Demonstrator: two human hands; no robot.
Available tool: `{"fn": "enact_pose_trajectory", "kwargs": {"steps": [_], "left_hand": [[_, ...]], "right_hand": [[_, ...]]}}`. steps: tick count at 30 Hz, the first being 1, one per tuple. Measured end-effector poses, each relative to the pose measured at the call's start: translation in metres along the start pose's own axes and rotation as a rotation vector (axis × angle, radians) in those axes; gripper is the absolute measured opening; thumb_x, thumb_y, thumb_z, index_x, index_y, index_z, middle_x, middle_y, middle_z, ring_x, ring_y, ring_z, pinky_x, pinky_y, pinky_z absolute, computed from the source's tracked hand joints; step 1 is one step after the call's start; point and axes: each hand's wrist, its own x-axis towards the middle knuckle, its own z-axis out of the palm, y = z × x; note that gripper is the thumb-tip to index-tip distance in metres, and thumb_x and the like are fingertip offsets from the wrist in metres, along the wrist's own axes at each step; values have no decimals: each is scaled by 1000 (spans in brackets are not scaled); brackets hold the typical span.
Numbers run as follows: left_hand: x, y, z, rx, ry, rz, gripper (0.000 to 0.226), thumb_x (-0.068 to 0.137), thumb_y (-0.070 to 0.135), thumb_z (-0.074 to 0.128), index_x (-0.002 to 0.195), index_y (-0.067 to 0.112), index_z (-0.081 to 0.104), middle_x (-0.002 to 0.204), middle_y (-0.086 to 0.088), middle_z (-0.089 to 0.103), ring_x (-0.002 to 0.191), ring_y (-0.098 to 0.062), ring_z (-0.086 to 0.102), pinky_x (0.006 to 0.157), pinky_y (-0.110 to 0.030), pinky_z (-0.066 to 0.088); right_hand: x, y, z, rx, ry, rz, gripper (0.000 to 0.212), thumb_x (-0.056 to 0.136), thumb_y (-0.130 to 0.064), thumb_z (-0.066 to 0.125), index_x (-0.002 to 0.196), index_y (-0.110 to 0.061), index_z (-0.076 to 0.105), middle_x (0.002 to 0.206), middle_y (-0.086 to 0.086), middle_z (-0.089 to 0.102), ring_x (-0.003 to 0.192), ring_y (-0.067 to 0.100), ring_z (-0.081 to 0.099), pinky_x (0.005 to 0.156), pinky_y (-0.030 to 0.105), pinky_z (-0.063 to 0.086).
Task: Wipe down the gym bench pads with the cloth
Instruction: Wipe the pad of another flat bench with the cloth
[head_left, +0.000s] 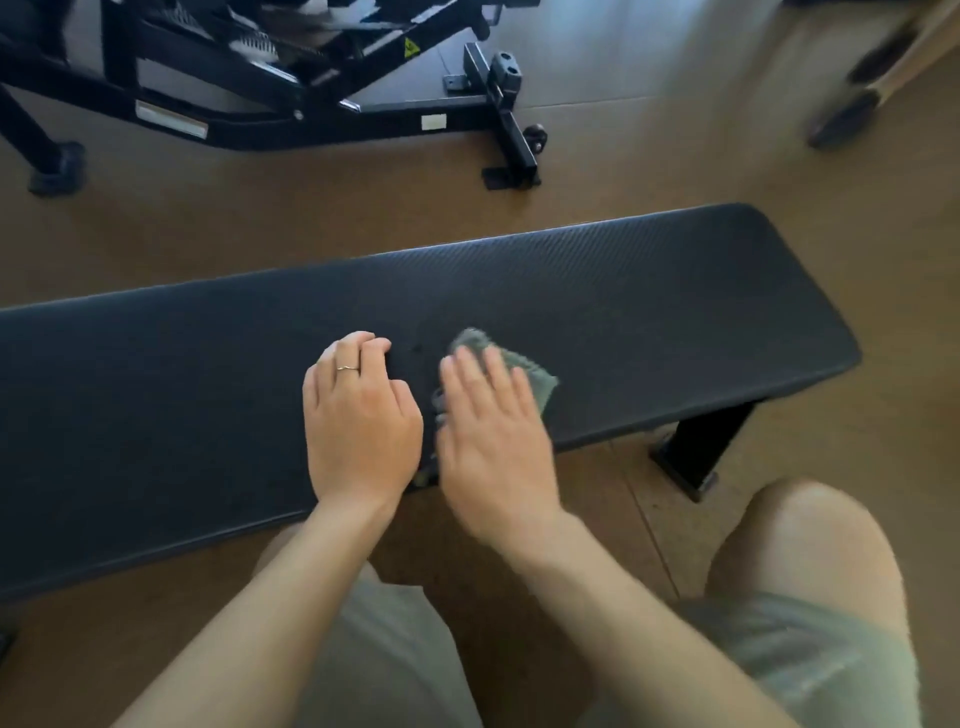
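Observation:
A long black bench pad (649, 306) runs across the view from the left edge to the right. A grey-green cloth (530, 371) lies on its middle. My right hand (493, 441) presses flat on the cloth with straight fingers and hides most of it; the hand is blurred. My left hand (358, 415) rests on the pad just left of the cloth, its fingers bent at the tips and a ring on one finger. It holds nothing.
A black metal exercise machine frame (311, 98) stands on the brown floor beyond the bench. The bench's black leg (701, 452) shows under the right end. My knees (800, 551) are close in front of the bench. A wooden rack with dark weights (872, 78) is at top right.

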Motion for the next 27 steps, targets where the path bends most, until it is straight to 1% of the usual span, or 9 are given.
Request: {"fn": "enact_pose_trajectory", "kwargs": {"steps": [2, 4, 7, 10, 15, 18, 22, 24, 27], "left_hand": [[0, -2, -2, -11, -31, 6, 38, 96, 8, 47, 132, 7, 61, 139, -11, 59, 135, -29, 50, 119, -48, 37], [0, -4, -5, -30, -41, 10, 39, 97, 8, 48, 133, 7, 61, 140, -10, 58, 136, -28, 49, 119, -48, 35], [0, -4, -5, -38, -48, 5, 39, 98, 10, 46, 134, 8, 60, 141, -10, 57, 138, -28, 47, 121, -48, 34], [-1, -1, -4, -27, -45, 4, 37, 99, 9, 47, 134, 7, 59, 141, -11, 56, 137, -29, 47, 121, -48, 34], [-1, -4, -4, -30, -26, 12, 39, 96, 5, 45, 132, 5, 60, 140, -13, 58, 136, -32, 48, 119, -49, 34], [-1, -6, -5, -61, -31, 9, 40, 97, 4, 44, 133, 7, 61, 141, -10, 57, 137, -29, 48, 121, -48, 32], [-2, -4, -6, -61, -43, -1, 40, 98, 4, 45, 135, 8, 60, 142, -8, 55, 139, -27, 45, 123, -46, 31], [-3, -3, -6, -51, -37, -2, 40, 98, 4, 45, 135, 7, 59, 141, -8, 56, 138, -28, 46, 122, -46, 32], [-2, -2, -4, -46, -31, -6, 40, 96, 4, 45, 134, 6, 59, 140, -10, 56, 136, -30, 47, 121, -47, 33]], "right_hand": [[-12, -7, -5, 9, -43, -139, 56, 109, -37, 24, 162, -20, 26, 170, 0, 21, 158, 19, 9, 129, 41, 4], [-9, 30, -14, -20, -19, -110, 56, 108, -38, 26, 162, -23, 26, 169, -3, 21, 158, 14, 9, 128, 35, 2], [2, 105, -29, -29, 53, 233, 58, 107, -41, 22, 162, -23, 23, 171, -3, 18, 158, 13, 7, 127, 32, 0], [9, 99, -24, 10, 130, 480, 64, 103, -41, 17, 162, -17, 26, 171, 1, 19, 158, 19, 7, 129, 41, 4], [-10, -19, 5, 37, 52, 40, 56, 108, -35, 24, 162, -17, 27, 170, 2, 22, 159, 20, 7, 129, 44, 5], [-10, 14, -6, -9, 8, -100, 57, 106, -37, 23, 161, -22, 30, 168, -1, 26, 158, 16, 14, 129, 40, 8], [-3, 107, -22, -1, 149, 320, 60, 105, -40, 18, 160, -19, 31, 169, 1, 26, 157, 19, 15, 129, 43, 10], [1, 97, -17, 16, 206, 520, 60, 106, -38, 20, 162, -18, 27, 170, 1, 21, 158, 19, 9, 129, 44, 7], [-2, 23, 6, 33, 235, 379, 56, 106, -31, 26, 161, -18, 29, 169, 2, 23, 158, 22, 8, 129, 47, 6]]}}
